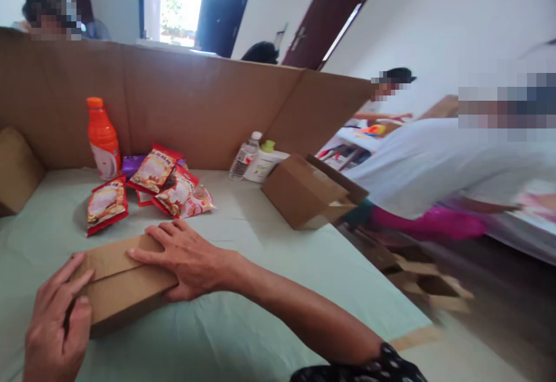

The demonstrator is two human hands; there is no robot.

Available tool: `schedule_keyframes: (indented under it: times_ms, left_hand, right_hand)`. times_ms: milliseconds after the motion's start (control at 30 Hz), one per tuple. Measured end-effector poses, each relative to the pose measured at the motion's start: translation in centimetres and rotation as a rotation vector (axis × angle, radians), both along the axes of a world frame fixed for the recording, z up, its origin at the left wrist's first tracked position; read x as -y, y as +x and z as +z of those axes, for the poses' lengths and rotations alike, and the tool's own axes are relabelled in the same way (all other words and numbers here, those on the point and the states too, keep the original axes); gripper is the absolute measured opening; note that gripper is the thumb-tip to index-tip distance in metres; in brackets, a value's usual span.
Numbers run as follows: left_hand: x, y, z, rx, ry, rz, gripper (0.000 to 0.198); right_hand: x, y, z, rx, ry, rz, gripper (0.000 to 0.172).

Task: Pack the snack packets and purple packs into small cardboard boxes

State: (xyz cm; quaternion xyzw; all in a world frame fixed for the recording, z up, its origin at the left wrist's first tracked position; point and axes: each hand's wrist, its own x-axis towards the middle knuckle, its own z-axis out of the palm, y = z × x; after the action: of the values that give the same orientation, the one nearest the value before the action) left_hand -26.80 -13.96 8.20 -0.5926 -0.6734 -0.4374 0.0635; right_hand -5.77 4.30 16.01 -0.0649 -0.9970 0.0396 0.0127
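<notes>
A small brown cardboard box (125,292) lies near the front of the table, its top flaps folded down so that a seam runs along the top. My left hand (58,315) grips its left end, fingertips on the upper edge. Around the right end is my right hand (189,257), with the fingers over the top and the thumb against the near side. Just behind the box lie several red snack packets (154,168), and a purple packet (133,166) is partly hidden among them. The inside of the box is hidden.
An orange bottle (103,139) stands behind the packets. Farther right are a clear water bottle (245,156), a white bottle with a green cap (263,162) and an open cardboard box (310,191). A tall cardboard panel (195,104) borders the table's back. People work beyond it and at right.
</notes>
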Motion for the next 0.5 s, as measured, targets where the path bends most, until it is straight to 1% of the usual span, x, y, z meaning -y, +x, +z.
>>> schedule_keyframes:
  times_ms: [100,167,200,267,333,433,500]
  left_hand:
    - [-0.7,2.3,-0.4,-0.003,0.005,-0.074,0.033]
    - [-1.2,4.6,-0.6,-0.012,-0.037,-0.149,0.038]
    - [-1.4,5.8,-0.7,-0.009,-0.062,-0.183,0.042]
    - [-2.0,7.7,-1.1,0.006,-0.103,-0.235,0.048]
    - [-2.7,8.7,-1.5,-0.001,-0.107,-0.267,0.05]
    - [-4.0,8.6,-1.7,-0.06,-0.047,-0.279,0.042]
    - [-4.5,7.9,-1.4,-0.09,-0.006,-0.344,0.035]
  right_hand:
    - [1.6,3.3,-0.2,-0.017,-0.024,-0.09,0.088]
    - [2.9,6.8,-0.9,-0.041,-0.067,-0.208,0.09]
    - [3.4,9.0,-1.4,-0.055,-0.077,-0.293,0.091]
    - [3.8,14.1,-2.7,-0.07,-0.053,-0.506,0.09]
    - [3.4,20.1,-4.0,-0.057,0.039,-0.76,0.085]
    - [1.9,29.4,-5.5,0.003,0.197,-1.154,0.075]
    - [0.8,34.5,-5.7,0.029,0.271,-1.353,0.063]
